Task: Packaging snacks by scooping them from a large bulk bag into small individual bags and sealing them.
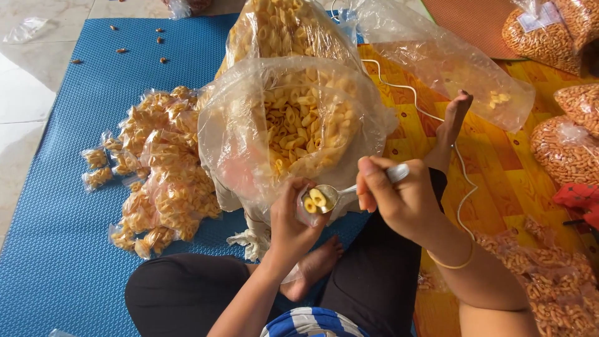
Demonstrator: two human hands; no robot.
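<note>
A large open bag [293,125] of snack pieces is standing directly ahead of the seated person, with a second full bag [281,28] sitting behind it. A pile of small filled packets [156,168] is lying on the mat [56,249] to its left. The left hand [293,224] and right hand [399,200] are meeting just before the large bag, a spoon [340,192] lying between them. A nearly empty bag [449,62] is lying behind to the right; further filled bags [549,37] are sitting at far right.

The mat [56,249] is blue, finely textured. Snacks [299,125] — pale yellow — fill a clear bag [231,162]. The spoon [337,193] is silver, the second mat [499,168] orange-patterned.
</note>
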